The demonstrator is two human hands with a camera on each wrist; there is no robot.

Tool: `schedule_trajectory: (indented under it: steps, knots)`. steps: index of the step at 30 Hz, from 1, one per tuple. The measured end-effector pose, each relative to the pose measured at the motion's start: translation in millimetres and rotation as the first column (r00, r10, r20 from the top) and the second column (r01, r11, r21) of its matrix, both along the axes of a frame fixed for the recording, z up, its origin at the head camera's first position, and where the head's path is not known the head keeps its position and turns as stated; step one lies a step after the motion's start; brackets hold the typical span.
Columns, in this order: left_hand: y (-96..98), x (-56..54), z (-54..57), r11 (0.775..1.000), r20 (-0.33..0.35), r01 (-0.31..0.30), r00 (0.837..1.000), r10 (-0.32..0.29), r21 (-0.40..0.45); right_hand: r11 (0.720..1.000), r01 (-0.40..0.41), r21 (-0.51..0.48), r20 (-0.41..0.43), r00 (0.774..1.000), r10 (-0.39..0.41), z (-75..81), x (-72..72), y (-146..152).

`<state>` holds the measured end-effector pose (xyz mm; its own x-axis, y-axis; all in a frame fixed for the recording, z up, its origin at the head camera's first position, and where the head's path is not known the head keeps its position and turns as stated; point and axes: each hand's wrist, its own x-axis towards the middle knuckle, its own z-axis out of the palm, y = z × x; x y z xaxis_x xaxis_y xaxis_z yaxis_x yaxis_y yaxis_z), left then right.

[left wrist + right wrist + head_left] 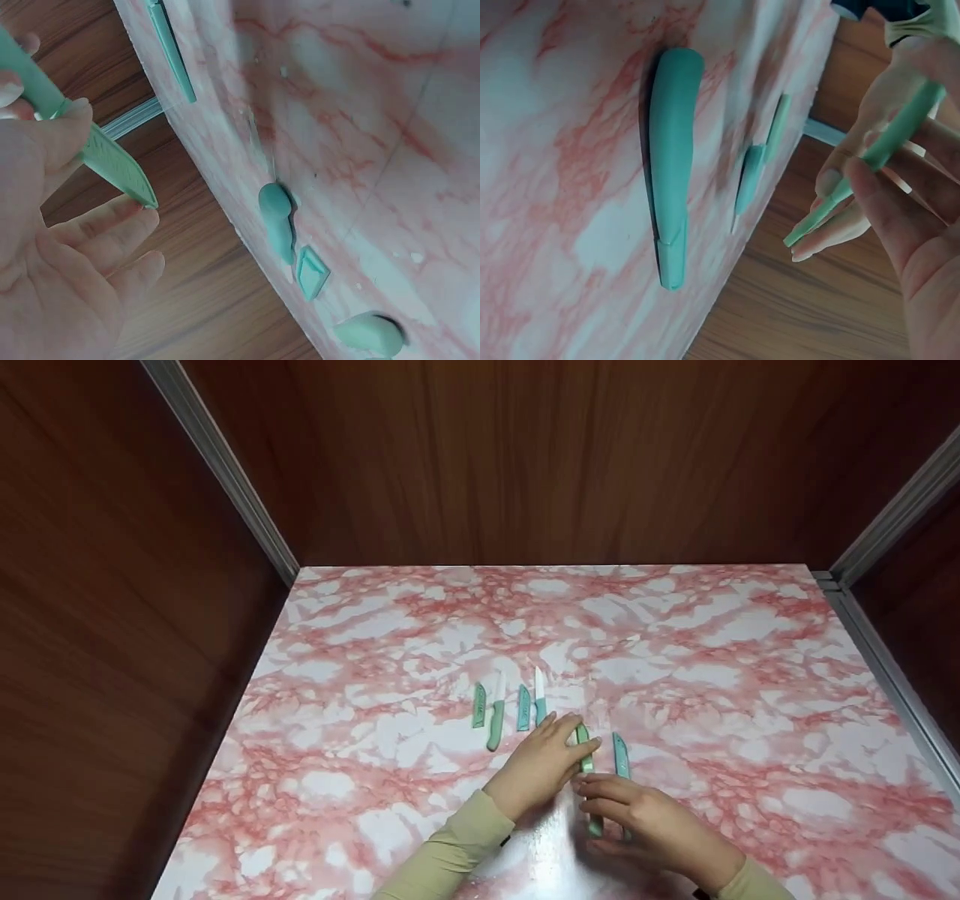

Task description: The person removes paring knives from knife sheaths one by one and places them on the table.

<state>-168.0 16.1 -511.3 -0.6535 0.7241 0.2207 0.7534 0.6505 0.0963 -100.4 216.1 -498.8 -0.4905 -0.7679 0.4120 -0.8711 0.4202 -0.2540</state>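
Observation:
Both hands hold a light green knife (595,825) with its blade covered by a green sheath (120,171). My left hand (538,765) pinches the sheath between thumb and fingers, with fingertips at its tip. The right hand (645,817) grips the handle (907,120) with its fingers and thumb. Just right of the held knife, a sheathed teal knife (673,150) lies on the table, partly hidden by the right hand in the head view. Beyond the left hand lies a bare teal-handled knife (539,697) with a white blade, its handle end covered by that hand.
Left of the teal-handled knife are a loose teal sheath (523,709), a green-handled knife (496,725) with a white blade, and a green sheath (479,705). The red and white marbled table (360,660) is bordered by dark wood panels (525,465) and metal rails.

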Motion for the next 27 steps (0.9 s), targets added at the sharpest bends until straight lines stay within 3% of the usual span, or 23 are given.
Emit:
schedule_trajectory:
  steps: [7, 16, 27]
  knots:
    - [-1.2, 2.0, 3.5, 0.999, -0.062, -0.025, 0.998, 0.027, 0.030, 0.999, -0.036, -0.029, -0.051, 0.998, 0.034, 5.4, 0.0, 1.3]
    - [-7.5, 6.3, 6.6, 0.997, -0.065, -0.064, 0.996, 0.066, 0.031, 0.995, -0.066, -0.081, -0.134, 0.989, 0.055, 3.7, 1.6, 5.6]
    - [-10.8, 7.7, 7.2, 0.996, -0.135, -0.042, 0.989, 0.053, 0.079, 0.995, -0.007, -0.099, -0.151, 0.989, -0.008, 3.1, 1.9, 12.1]
